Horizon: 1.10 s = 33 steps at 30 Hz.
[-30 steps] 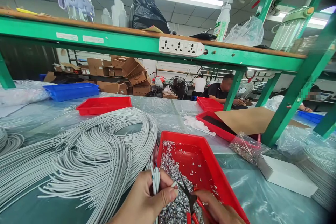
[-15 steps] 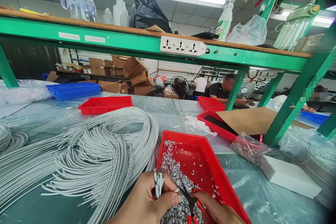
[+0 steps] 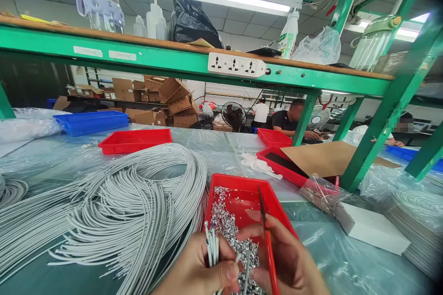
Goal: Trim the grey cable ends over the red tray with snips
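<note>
Head view: cable ends (image 3: pixel 212 242) sit pinched in the left hand (image 3: pixel 200 269), just beside the right hand (image 3: pixel 290 262) gripping red-handled scissors (image 3: pixel 266 235) over the red tray (image 3: pixel 287 226); the upturned blades could nick fingers or wires.

Both hands sat low, over the near end of the red tray (image 3: pixel 242 193). Left hand (image 3: pixel 197 272) was closed, thumb pressed across the fingertips, pinching the cable ends (image 3: pixel 212 246) upright. Right hand (image 3: pixel 290 267) was just beside it, touching, palm turned inward, fingers curled round the red-handled scissors (image 3: pixel 268 239), blades pointing up.
</note>
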Tool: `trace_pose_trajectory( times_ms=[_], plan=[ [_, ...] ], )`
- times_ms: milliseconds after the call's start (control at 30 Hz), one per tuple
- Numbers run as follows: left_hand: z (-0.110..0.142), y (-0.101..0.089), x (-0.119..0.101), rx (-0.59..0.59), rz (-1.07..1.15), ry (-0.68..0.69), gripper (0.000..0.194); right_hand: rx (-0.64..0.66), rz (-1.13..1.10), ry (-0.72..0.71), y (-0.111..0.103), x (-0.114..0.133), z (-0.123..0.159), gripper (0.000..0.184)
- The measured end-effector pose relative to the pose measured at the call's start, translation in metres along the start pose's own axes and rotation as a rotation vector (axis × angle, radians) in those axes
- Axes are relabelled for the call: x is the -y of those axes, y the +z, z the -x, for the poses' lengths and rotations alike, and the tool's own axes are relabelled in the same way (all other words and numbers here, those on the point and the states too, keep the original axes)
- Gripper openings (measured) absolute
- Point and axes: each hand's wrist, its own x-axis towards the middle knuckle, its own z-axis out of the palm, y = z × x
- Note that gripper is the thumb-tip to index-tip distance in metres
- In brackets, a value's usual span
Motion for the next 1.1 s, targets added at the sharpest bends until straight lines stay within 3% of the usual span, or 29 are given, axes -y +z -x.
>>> trace_pose_trajectory(
  times_ms=[100, 233, 333, 500, 633, 867, 1033, 1100],
  plan=[
    [-0.003, -0.004, 0.010, 0.073, -0.015, 0.034, 0.055, 0.073, -0.040, 0.009, 0.003, -0.008, -0.006, 0.060],
    [-0.005, -0.006, 0.014, 0.070, -0.053, 0.045, 0.055, -0.210, -0.037, -0.039, 0.012, -0.009, -0.008, 0.055],
    [-0.004, -0.003, 0.011, 0.024, -0.081, 0.032, 0.055, -0.283, -0.032, -0.002, 0.017, -0.007, -0.008, 0.050],
    [-0.003, 0.003, 0.007, -0.033, -0.230, -0.011, 0.056, -0.307, 0.012, -0.014, 0.017, -0.009, -0.008, 0.048],
    [-0.003, 0.003, 0.006, -0.084, -0.365, 0.059, 0.040, -0.300, -0.020, -0.043, 0.014, -0.011, -0.010, 0.052],
    [-0.001, 0.006, 0.003, -0.074, -0.351, 0.095, 0.034, -0.308, -0.084, 0.079, 0.013, -0.010, -0.008, 0.053],
    [-0.001, 0.007, 0.005, -0.286, -0.638, 0.052, 0.033, -0.321, 0.041, 0.105, 0.020, -0.001, -0.003, 0.049],
    [-0.002, 0.005, 0.008, -0.312, -0.660, 0.065, 0.031, -0.305, 0.081, 0.125, 0.019, 0.002, -0.004, 0.053]
  ],
)
